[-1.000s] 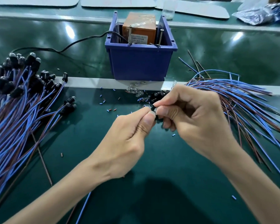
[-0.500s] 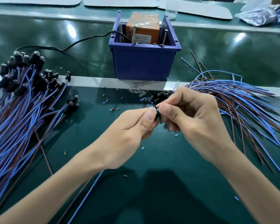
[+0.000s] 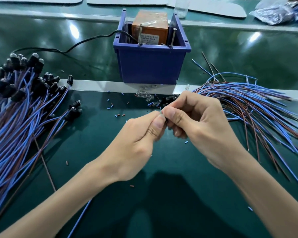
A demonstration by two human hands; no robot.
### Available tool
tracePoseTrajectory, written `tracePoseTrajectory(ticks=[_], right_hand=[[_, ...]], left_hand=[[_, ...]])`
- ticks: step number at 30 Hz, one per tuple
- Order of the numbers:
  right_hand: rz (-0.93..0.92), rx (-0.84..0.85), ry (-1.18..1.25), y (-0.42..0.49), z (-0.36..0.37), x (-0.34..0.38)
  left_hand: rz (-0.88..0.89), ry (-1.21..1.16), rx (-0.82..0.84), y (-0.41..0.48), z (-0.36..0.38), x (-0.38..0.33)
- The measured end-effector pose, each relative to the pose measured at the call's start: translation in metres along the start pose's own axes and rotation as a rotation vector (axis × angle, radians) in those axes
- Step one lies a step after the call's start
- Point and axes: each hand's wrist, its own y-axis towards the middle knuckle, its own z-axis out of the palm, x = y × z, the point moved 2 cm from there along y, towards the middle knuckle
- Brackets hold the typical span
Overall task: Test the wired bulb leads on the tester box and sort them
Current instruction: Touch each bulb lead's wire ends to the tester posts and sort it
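A small bulb (image 3: pixel 164 117) is pinched jointly by the left hand (image 3: pixel 136 143) and right hand (image 3: pixel 201 127), both clamped on it, with the tester box (image 3: pixel 151 66) straight ahead.

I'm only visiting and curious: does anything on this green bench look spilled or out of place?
Yes: tiny blue and brown wire-sleeve offcuts lie scattered over the green mat, and small clear glass bulbs lie loose in front of the blue plastic bin. Likely work litter, not damage.

I see a shiny dark green table (image 3: pixel 248 54) with a silver strip (image 3: pixel 96 85) running across it. Bright light spots (image 3: pixel 74 32) shine on top.
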Motion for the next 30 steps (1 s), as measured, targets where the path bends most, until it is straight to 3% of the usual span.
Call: tracePoseTrajectory(ticks=[8, 18, 21, 25, 30], right_hand=[[-0.191, -0.032, -0.133, -0.003, -0.004, 0.011], [-0.046, 0.024, -0.098, 0.000, 0.000, -0.001], [-0.017, 0.056, -0.101, 0.000, -0.002, -0.005], [0.019, 0.151, -0.086, 0.001, -0.008, -0.008], [-0.011, 0.284, -0.144, 0.000, -0.005, -0.017]], left_hand=[[0.002, -0.205, 0.065, 0.004, -0.003, -0.005], [0.111, 0.224, 0.046, -0.001, -0.004, -0.003], [0.033, 0.231, 0.053, 0.000, -0.002, 0.001], [-0.067, 0.046, 0.128, 0.007, -0.008, 0.004], [-0.231, 0.111, 0.229, 0.010, -0.018, 0.008]])
